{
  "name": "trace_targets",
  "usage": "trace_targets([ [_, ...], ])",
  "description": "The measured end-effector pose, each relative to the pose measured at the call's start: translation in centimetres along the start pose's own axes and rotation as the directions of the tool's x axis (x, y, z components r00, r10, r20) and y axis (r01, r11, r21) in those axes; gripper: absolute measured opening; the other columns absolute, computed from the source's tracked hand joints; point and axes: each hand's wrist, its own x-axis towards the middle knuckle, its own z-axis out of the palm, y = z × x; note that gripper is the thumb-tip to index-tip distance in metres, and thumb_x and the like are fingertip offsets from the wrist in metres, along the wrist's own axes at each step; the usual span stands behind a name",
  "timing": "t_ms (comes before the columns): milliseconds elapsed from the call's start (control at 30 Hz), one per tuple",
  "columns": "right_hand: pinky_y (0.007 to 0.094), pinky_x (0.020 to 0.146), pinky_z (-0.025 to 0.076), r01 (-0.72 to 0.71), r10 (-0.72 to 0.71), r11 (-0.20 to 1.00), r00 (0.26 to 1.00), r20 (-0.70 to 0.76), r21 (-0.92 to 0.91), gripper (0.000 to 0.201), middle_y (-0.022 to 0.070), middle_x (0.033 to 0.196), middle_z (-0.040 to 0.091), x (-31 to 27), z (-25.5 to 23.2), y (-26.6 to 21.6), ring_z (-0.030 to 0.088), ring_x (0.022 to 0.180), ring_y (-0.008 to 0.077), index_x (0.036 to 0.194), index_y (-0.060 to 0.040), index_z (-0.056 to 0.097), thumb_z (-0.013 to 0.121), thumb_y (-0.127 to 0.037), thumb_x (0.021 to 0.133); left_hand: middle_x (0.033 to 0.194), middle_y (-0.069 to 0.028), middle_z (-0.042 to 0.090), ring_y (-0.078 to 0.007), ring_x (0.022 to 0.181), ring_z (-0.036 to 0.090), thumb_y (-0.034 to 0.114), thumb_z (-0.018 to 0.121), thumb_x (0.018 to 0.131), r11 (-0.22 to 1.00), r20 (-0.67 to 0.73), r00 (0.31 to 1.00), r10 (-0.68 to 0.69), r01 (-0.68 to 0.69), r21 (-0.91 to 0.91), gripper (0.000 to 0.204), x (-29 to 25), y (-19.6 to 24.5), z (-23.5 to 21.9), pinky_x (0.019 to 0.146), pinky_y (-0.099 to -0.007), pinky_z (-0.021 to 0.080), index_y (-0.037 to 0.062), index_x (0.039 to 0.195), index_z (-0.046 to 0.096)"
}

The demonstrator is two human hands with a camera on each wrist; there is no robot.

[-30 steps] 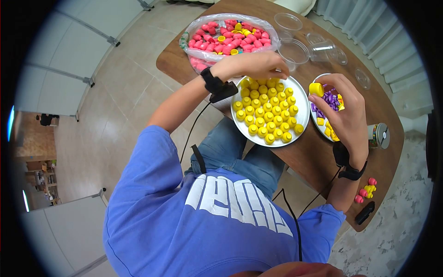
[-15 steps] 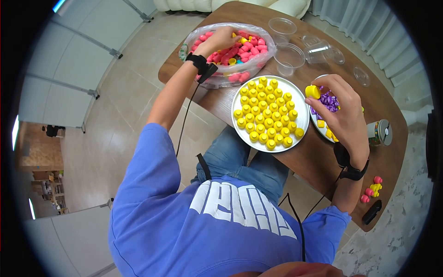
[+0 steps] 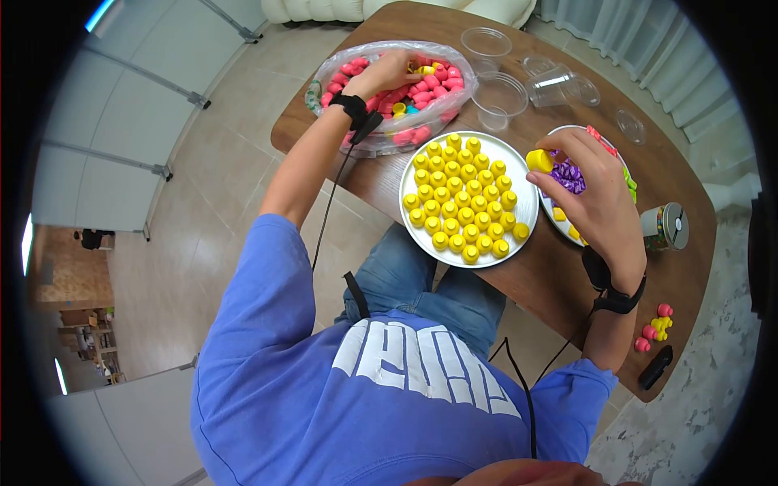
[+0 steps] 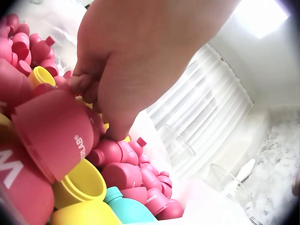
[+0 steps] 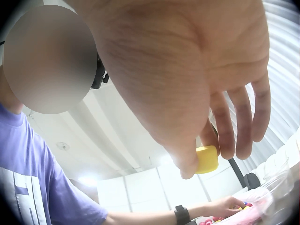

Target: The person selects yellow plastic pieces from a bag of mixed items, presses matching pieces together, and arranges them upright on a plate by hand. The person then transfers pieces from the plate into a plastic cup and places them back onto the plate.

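The left hand (image 3: 387, 73) reaches into a clear plastic bag (image 3: 365, 147) of pink and yellow pieces. In the left wrist view that hand (image 4: 126, 61) has its fingertips down among pink pieces (image 4: 121, 176); what they touch is hidden. Between thumb and fingers the right hand (image 3: 596, 182) pinches a yellow cup-like piece (image 3: 539, 160), held up beside the round white plate (image 3: 409, 231). Rows of small yellow bottle-shaped pieces (image 3: 462, 198) stand upright on that plate. The right wrist view shows the yellow piece (image 5: 206, 159) at the right hand's (image 5: 187, 70) thumb tip.
Behind the right hand, a second plate holds purple pieces (image 3: 567, 176), with yellow, red and green ones. Clear plastic cups (image 3: 499, 95) lie at the back. At the right are a lidded jar (image 3: 666, 227), several pink and yellow pieces (image 3: 660, 324) and a black object (image 3: 656, 368).
The left hand has gone from above the yellow rows into the bag, and shifted slightly within it. The right hand still holds the yellow piece in nearly the same spot.
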Motion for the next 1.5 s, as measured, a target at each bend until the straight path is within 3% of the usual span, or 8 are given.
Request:
trace_targets([
  [133, 0.0419, 0.086, 0.051, -0.003, 0.003, 1.0, 1.0, 0.007, -0.005, 0.029, 0.014, 0.105, 0.066, -0.1, 0.0, -0.1, 0.065, 0.099, 0.0352, 0.107, -0.0005, 0.065, 0.078, -0.015, 0.086, 0.114, -0.0198, 0.074, -0.0333, 0.094, 0.07, 0.018, 0.075, 0.093, 0.982, 0.019, 0.989, 0.145, -0.142, -0.124, 0.04, -0.1, 0.9, -0.6, 0.084, -0.0408, 0.056, 0.0074, 0.131, 0.067],
  [333, 0.0423, 0.085, 0.051, 0.021, -0.021, 1.0, 0.999, 0.025, 0.001, 0.03, 0.0146, 0.105, 0.066, -0.1, 0.2, -0.1, 0.065, 0.099, 0.0362, 0.108, -0.0003, 0.064, 0.078, -0.014, 0.085, 0.115, -0.0208, 0.074, -0.035, 0.098, 0.071, 0.017, 0.072, 0.096, 0.997, 0.118, 0.99, 0.072, -0.069, -0.026, 0.039, 0.5, 0.7, -0.5, 0.088, -0.0411, 0.057, 0.0059, 0.133, 0.067],
  [467, 0.0429, 0.085, 0.052, -0.002, 0.002, 1.0, 0.999, 0.038, 0.016, 0.031, 0.0152, 0.105, 0.066, -0.2, 0.1, -0.2, 0.065, 0.099, 0.0368, 0.109, 0.0002, 0.064, 0.078, -0.015, 0.086, 0.114, -0.0234, 0.073, -0.0363, 0.098, 0.071, 0.019, 0.07, 0.098, 0.99, 0.036, 0.994, 0.102, -0.097, -0.103, 0.037, -0.4, 0.9, -1.0, 0.087, -0.0413, 0.056, 0.0017, 0.131, 0.066],
  [667, 0.043, 0.084, 0.052, 0.005, -0.006, 1.0, 0.999, 0.044, 0.021, 0.031, 0.0159, 0.104, 0.066, -0.2, 0.1, -0.2, 0.065, 0.097, 0.0368, 0.108, 0.0003, 0.064, 0.077, -0.015, 0.086, 0.103, -0.0263, 0.074, -0.0394, 0.095, 0.071, 0.034, 0.066, 0.098, 0.994, 0.051, 0.995, -0.085, 0.081, 0.079, 0.045, 0.3, -1.4, -0.7, 0.084, -0.0435, 0.056, -0.0035, 0.123, 0.066],
  [767, 0.0427, 0.083, 0.053, -0.005, 0.003, 1.0, 0.999, 0.05, 0.029, 0.03, 0.0164, 0.103, 0.065, -0.3, 0.0, -0.3, 0.066, 0.095, 0.0364, 0.109, 0.0004, 0.063, 0.077, -0.015, 0.086, 0.098, -0.026, 0.074, -0.0373, 0.088, 0.072, 0.04, 0.063, 0.098, 0.936, 0.056, 0.966, -0.253, 0.259, -0.24, 0.049, -0.3, -1.4, -1.9, 0.079, -0.0431, 0.056, -0.0055, 0.116, 0.069],
  [967, 0.0425, 0.082, 0.053, -0.001, -0.001, 0.999, 0.999, 0.034, 0.054, 0.03, 0.0175, 0.101, 0.065, -0.4, 0.2, 0.0, 0.067, 0.093, 0.035, 0.11, 0.0007, 0.061, 0.075, -0.012, 0.087, 0.088, -0.0229, 0.075, -0.0345, 0.076, 0.073, 0.039, 0.063, 0.097, 0.962, 0.058, 0.968, -0.245, 0.25, -0.11, 0.046, -1.3, -0.9, -3.6, 0.073, -0.0427, 0.056, -0.0055, 0.101, 0.075],
  [1233, 0.0423, 0.082, 0.054, -0.014, 0.011, 0.998, 0.998, 0.065, 0.056, 0.029, 0.0178, 0.101, 0.066, -0.5, 0.4, -0.1, 0.067, 0.093, 0.0349, 0.11, 0.0005, 0.06, 0.075, -0.011, 0.087, 0.095, -0.0271, 0.074, -0.0432, 0.092, 0.072, 0.031, 0.078, 0.082, 0.936, 0.118, 0.979, -0.166, 0.119, 0.331, 0.038, 1.3, 0.6, -1.5, 0.084, -0.0488, 0.058, -0.0043, 0.096, 0.076],
  [1500, 0.042, 0.081, 0.054, 0.016, -0.018, 0.998, 0.999, 0.048, 0.057, 0.028, 0.0177, 0.103, 0.067, -0.6, 0.5, 0.3, 0.067, 0.092, 0.0346, 0.109, 0.0005, 0.061, 0.074, -0.009, 0.087, 0.095, -0.0252, 0.074, -0.0392, 0.089, 0.072, 0.03, 0.077, 0.085, 0.951, 0.193, 0.962, -0.193, 0.136, 0.277, 0.035, 1.3, 0.5, -1.4, 0.081, -0.0478, 0.057, -0.0026, 0.099, 0.077],
])
